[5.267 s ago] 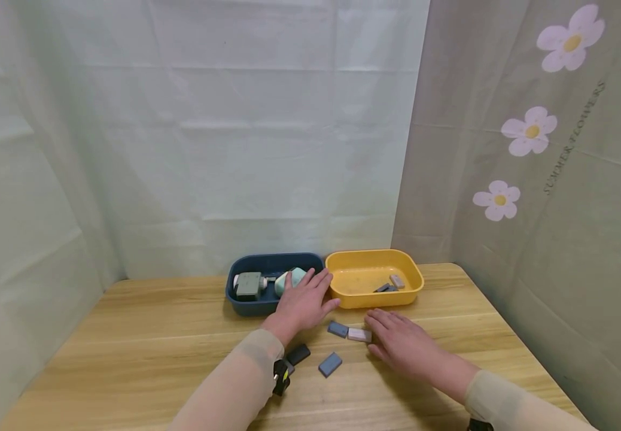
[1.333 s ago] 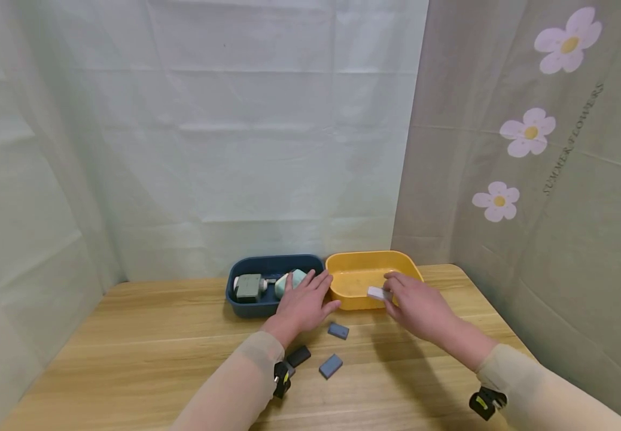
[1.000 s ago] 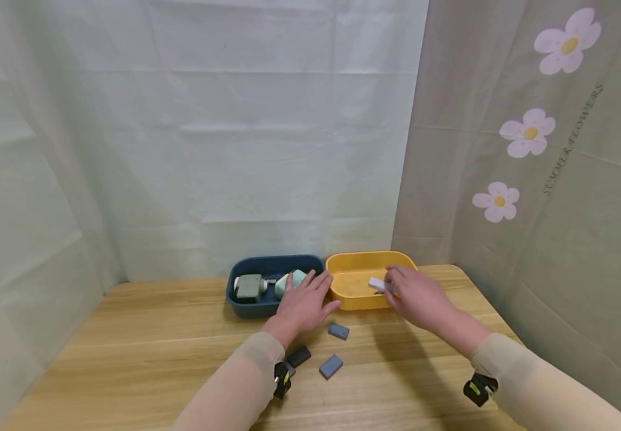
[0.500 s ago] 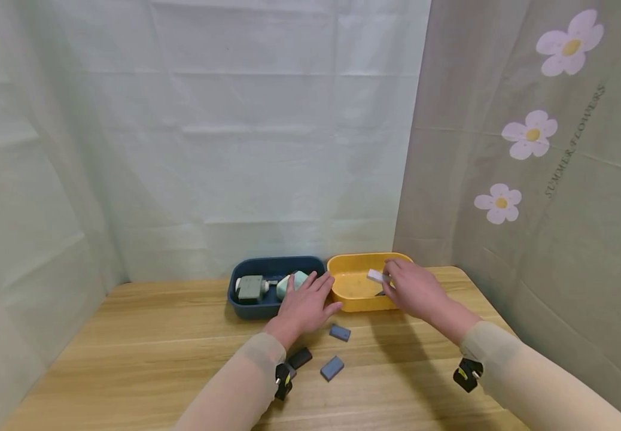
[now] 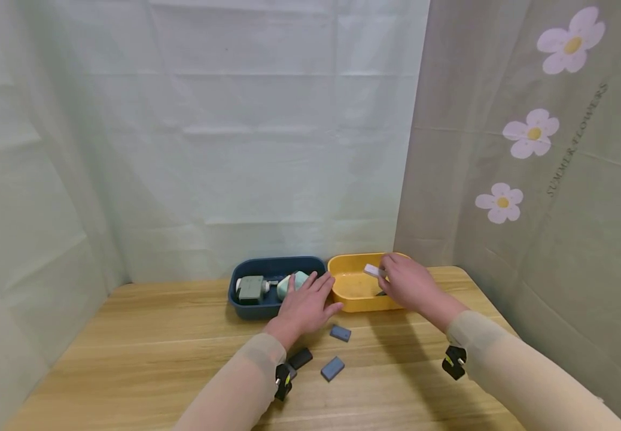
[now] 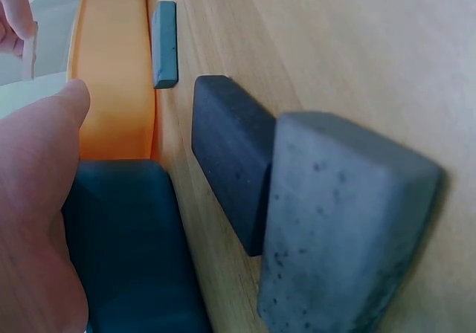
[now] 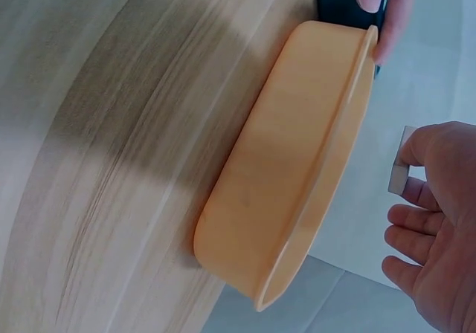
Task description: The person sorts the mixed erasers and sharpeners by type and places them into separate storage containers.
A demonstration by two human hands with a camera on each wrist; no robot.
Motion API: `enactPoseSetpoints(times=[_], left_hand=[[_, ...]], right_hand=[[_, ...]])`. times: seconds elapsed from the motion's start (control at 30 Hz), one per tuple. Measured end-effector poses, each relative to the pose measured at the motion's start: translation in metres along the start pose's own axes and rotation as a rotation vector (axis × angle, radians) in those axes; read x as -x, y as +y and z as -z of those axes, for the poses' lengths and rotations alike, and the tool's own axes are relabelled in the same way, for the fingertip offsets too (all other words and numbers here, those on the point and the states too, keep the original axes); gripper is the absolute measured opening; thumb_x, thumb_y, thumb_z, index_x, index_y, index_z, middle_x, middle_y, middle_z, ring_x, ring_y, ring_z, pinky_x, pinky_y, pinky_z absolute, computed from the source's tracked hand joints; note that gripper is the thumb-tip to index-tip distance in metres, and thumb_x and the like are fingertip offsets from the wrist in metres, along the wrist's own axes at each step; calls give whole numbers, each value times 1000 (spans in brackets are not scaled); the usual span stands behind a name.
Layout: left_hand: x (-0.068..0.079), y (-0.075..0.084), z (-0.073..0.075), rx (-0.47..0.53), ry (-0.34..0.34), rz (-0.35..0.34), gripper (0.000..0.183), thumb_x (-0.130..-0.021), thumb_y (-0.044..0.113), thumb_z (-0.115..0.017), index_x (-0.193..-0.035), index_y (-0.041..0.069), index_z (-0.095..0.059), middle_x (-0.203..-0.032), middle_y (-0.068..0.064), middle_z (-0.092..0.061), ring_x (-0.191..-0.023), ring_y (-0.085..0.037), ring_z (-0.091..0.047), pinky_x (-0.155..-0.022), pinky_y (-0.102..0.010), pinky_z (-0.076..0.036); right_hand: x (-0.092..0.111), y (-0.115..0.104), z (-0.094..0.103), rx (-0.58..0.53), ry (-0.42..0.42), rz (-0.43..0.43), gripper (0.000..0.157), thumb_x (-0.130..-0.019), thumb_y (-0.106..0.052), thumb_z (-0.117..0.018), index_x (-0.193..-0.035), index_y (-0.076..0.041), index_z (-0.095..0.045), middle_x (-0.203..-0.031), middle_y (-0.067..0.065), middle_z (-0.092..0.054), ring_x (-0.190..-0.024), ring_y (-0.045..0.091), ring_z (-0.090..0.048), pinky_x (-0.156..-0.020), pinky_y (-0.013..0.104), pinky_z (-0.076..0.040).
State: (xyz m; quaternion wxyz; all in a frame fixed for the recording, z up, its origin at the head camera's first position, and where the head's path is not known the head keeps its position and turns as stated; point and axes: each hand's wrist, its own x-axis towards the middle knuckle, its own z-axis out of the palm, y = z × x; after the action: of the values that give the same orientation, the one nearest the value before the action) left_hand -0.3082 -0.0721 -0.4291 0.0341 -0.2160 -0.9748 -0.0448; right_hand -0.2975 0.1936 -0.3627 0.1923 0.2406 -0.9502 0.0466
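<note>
The white block (image 5: 373, 271) is pinched between the thumb and fingers of the right hand (image 5: 408, 282) and is held above the yellow box (image 5: 367, 304), with the table left below. Inside that box, a dark piece (image 5: 381, 294) is partly hidden by the hand. The left hand (image 5: 305, 305) is laid over the near edge of the blue box (image 5: 256, 312), its fingers straight and spread, with nothing gripped. A grey-green toy (image 5: 249, 290) and a pale green object (image 5: 299, 279) are contained in the blue box. Nearer on the table (image 5: 154, 341), two blue-grey blocks (image 5: 332, 369) are set apart, while a black block (image 5: 301, 358) and a grey block (image 6: 342, 229) are placed close together by the left wrist. The pale wood table is backed by a creased, light cloth (image 5: 278, 149); on the right, a greyer cloth (image 5: 450, 120) is printed with flowers and lettering. In the earliest frame, the white block was seen lying on the table beside a blue-grey one; it has since been lifted. The left hand has been kept in place.
</note>
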Motion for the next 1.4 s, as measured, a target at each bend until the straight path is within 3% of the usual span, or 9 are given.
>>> enactPoseSetpoints(times=[0.7, 0.87, 1.23, 1.4], left_hand=[[-2, 1, 1, 3, -38, -8, 80, -111, 69, -46, -176, 23, -35, -182, 4, -26, -169, -30, -18, -130, -73, -1], [-5, -1, 4, 4, -71, 5, 81, -112, 70, -42, -177, 24, -32, -183, 6, -24, -170, -29, -15, -129, -74, 0], [-3, -5, 13, 65, -57, 4, 76, -115, 64, -41, -178, 22, -28, -184, 4, -21, -170, -29, -14, -131, -72, -5], [0, -13, 13, 32, -26, 12, 75, -115, 65, -38, -178, 24, -27, -184, 5, -20, -170, -27, -13, -131, -71, -6]], right_hand=[[-17, 8, -19, 64, -45, -11, 18, -102, -16, -76, -107, 1, -71, -102, 13, -69, -85, 28, -68, -87, 49, -61], [-20, 9, -22, 54, -45, -13, 17, -102, -15, -74, -106, 1, -70, -102, 13, -69, -83, 28, -67, -82, 47, -61], [-22, 12, -26, 50, -82, -21, 15, -101, -14, -73, -104, 0, -69, -96, 10, -67, -83, 27, -66, -80, 46, -61], [-18, 14, -32, 40, -99, -21, 16, -102, -14, -73, -106, 1, -69, -97, 11, -66, -84, 27, -66, -81, 46, -60]])
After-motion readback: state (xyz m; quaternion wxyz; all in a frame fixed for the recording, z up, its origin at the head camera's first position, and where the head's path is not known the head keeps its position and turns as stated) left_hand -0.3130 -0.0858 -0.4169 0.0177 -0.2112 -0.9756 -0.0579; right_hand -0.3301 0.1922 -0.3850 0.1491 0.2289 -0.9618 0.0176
